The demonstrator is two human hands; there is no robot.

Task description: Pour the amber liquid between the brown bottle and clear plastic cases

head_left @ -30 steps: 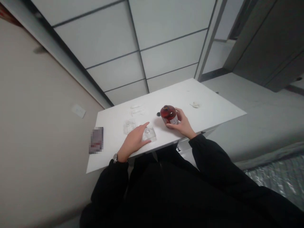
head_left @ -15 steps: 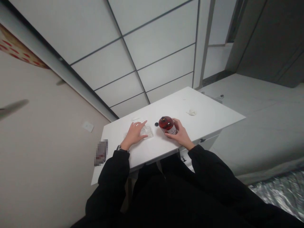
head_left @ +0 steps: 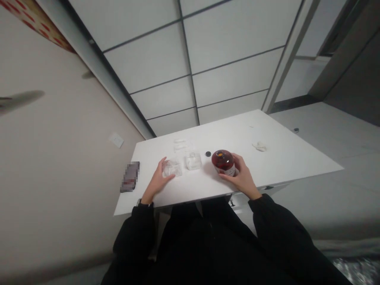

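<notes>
My right hand (head_left: 241, 178) is wrapped round the side of a bottle of dark red liquid (head_left: 222, 160), which has a pale label and an open neck. It stands over the right-hand part of the white table (head_left: 184, 190). At the left, my left hand (head_left: 157, 180) has thumb and fingers on either side of a clear squarish glass container (head_left: 173, 168). Another clear glass container (head_left: 193, 161) stands just right of it, touched by neither hand. A small round black cap (head_left: 208, 154) lies between that container and the red bottle.
Faint clear pieces (head_left: 179, 145) lie behind the containers. A crumpled white tissue (head_left: 259, 146) rests to the right. A pixelated dark object (head_left: 130, 177) is at the table's left edge by the wall. Sliding panels (head_left: 166, 91) stand behind the table.
My left hand has come down from above the clear containers to the left one, its fingers now around it. My right hand still holds the red bottle. The whole view has shifted and turned.
</notes>
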